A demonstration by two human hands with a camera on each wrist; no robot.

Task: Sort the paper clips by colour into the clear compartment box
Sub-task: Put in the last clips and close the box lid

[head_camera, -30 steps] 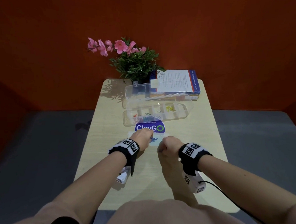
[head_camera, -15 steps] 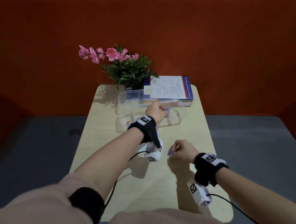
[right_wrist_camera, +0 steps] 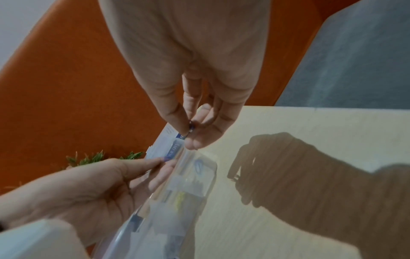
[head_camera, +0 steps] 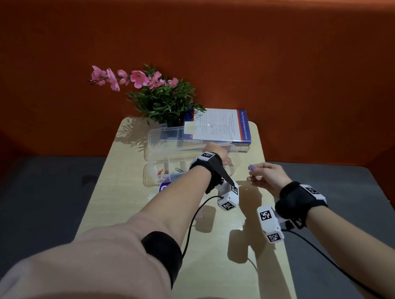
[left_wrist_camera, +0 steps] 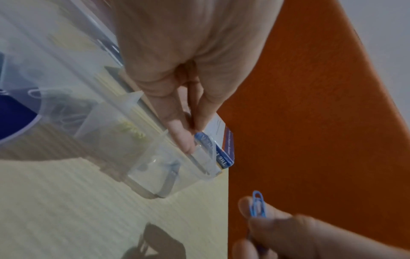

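Note:
The clear compartment box (head_camera: 147, 174) lies open across the far half of the table. Red clips (head_camera: 161, 171) and green clips (head_camera: 178, 170) sit in its left compartments, yellow ones (left_wrist_camera: 132, 130) further right. My left hand (head_camera: 217, 154) hovers over the right end compartment, where a blue clip (right_wrist_camera: 198, 165) lies. Thumb and forefinger (left_wrist_camera: 182, 138) are pressed together on a small bluish clip (right_wrist_camera: 165, 159), mostly hidden. My right hand (head_camera: 265, 175) floats just right of the box and pinches a blue paper clip (left_wrist_camera: 257, 205) upright between thumb and forefinger.
A potted plant with pink flowers (head_camera: 163, 100) and a book (head_camera: 223, 129) stand behind the box, under its raised lid. A round blue lid (head_camera: 164, 188) lies in front of the box. The table's right edge (head_camera: 263, 159) runs close to my right hand.
My left hand has gone from the table's middle up to the box's right end with a clip. My right hand has lifted a blue clip and moved forward, beside the box.

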